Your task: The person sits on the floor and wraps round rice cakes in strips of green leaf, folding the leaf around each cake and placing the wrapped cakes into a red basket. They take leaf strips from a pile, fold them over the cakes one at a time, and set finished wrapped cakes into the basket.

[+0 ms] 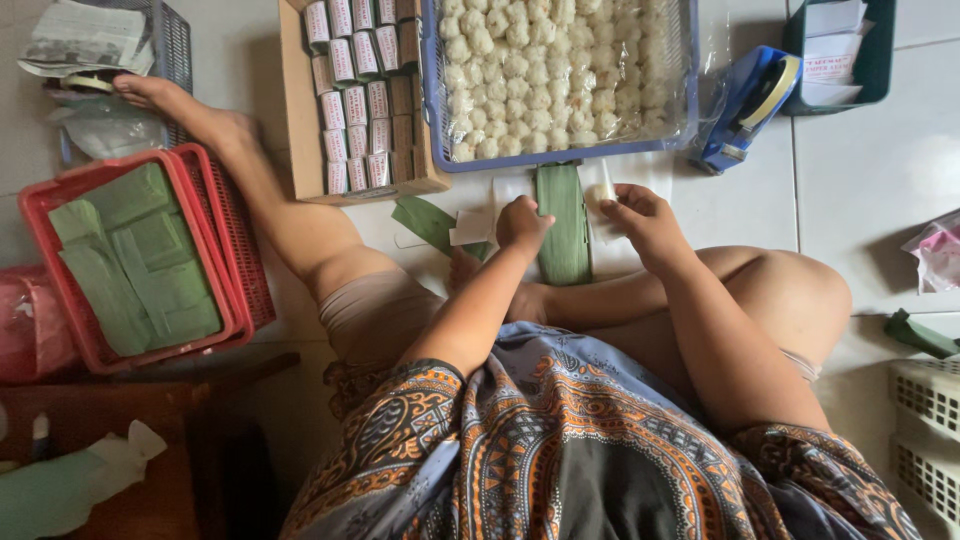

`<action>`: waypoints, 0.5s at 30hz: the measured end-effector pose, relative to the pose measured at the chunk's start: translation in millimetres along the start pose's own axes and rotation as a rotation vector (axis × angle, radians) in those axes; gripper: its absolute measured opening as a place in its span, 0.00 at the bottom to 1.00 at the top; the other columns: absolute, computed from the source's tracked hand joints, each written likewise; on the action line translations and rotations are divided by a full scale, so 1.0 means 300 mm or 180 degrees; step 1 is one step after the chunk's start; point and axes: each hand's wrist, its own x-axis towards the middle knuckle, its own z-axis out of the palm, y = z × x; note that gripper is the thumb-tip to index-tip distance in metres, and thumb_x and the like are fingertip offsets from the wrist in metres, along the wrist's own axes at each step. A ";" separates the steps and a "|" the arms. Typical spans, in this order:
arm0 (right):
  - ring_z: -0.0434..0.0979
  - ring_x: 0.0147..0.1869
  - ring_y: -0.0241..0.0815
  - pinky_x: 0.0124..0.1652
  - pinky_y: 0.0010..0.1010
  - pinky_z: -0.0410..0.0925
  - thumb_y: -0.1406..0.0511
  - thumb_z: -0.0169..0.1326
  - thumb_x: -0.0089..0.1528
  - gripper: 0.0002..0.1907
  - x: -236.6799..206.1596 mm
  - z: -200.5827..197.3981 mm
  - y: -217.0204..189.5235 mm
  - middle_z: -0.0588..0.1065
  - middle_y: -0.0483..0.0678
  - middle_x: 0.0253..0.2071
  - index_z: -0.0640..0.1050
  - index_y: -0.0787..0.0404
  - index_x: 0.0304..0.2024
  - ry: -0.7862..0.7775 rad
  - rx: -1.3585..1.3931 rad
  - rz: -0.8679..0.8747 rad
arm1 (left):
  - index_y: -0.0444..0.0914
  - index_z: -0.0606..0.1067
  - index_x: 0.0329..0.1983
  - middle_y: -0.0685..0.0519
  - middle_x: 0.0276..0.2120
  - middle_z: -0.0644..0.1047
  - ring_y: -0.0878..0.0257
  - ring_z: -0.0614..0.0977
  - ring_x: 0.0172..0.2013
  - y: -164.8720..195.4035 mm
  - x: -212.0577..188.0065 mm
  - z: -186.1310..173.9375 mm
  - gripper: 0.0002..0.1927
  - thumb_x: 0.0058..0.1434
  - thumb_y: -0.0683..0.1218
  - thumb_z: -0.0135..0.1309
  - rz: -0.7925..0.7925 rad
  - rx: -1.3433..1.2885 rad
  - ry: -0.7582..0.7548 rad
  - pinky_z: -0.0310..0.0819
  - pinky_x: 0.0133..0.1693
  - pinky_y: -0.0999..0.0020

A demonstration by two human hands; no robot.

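Note:
I sit on a tiled floor with a long green leaf strip (563, 225) laid lengthwise in front of me. My left hand (522, 224) rests curled on the strip's left edge, next to a small white paper piece (472, 227). My right hand (645, 217) pinches a small pale round food ball (601, 195) at the strip's right side, over white paper. A second folded leaf piece (425, 218) lies to the left.
A blue basket (560, 158) full of pale balls stands ahead, a cardboard box (296, 120) of wrapped packets beside it. A red basket (215, 215) of cut leaves is at left, a blue tape dispenser (745, 105) at right, white crates (930, 430) lower right.

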 end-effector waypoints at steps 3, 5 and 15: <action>0.77 0.47 0.35 0.47 0.28 0.71 0.63 0.58 0.66 0.21 -0.008 0.003 -0.005 0.79 0.48 0.47 0.74 0.70 0.57 0.0057 -0.0029 0.0068 | 0.39 0.78 0.46 0.47 0.45 0.82 0.50 0.83 0.46 0.006 -0.004 0.002 0.24 0.49 0.53 0.70 -0.0089 -0.0040 -0.0042 0.76 0.48 0.56; 0.77 0.47 0.35 0.46 0.28 0.71 0.62 0.58 0.66 0.21 -0.010 0.004 -0.007 0.79 0.48 0.46 0.75 0.70 0.57 0.0096 -0.0161 0.0080 | 0.39 0.78 0.45 0.46 0.44 0.82 0.49 0.82 0.46 0.009 -0.010 0.002 0.23 0.50 0.53 0.70 -0.0081 0.0011 -0.0019 0.76 0.48 0.56; 0.77 0.48 0.34 0.48 0.27 0.70 0.63 0.58 0.66 0.21 -0.002 0.004 0.017 0.80 0.48 0.46 0.75 0.70 0.56 0.0047 -0.0202 -0.0025 | 0.43 0.80 0.28 0.47 0.32 0.82 0.49 0.83 0.35 0.009 -0.012 -0.022 0.13 0.52 0.56 0.67 -0.0108 -0.0166 -0.0123 0.77 0.40 0.54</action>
